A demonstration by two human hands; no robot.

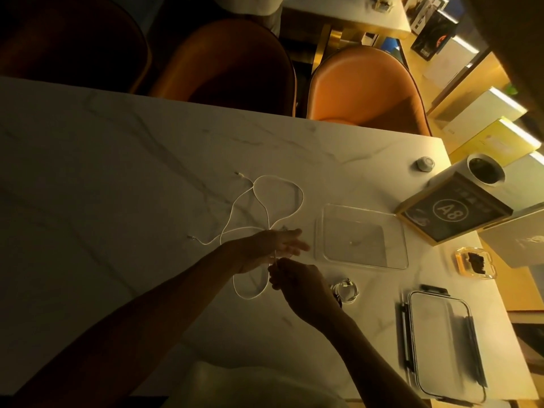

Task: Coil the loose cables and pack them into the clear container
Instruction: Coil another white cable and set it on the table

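Note:
A thin white cable [278, 179] lies in loose loops on the marble table [117, 160], its two plug ends out to the left. My left hand [276, 245] hovers over the cable's crossing point with fingers stretched out flat toward the clear container [319, 228]. Just below it, my right hand [297, 282] pinches a strand of the white cable, and a small loop hangs toward me from there. A second cable, wound into a coil [346, 290], rests right of my right wrist. The clear container stands empty.
The container's lid [441, 340] with dark clips lies at the near right. A sign marked A8 [453, 213], a white cup [485, 172], a small round knob [425, 164] and an amber ashtray [474, 265] crowd the right edge. Orange chairs [365, 86] stand beyond the table.

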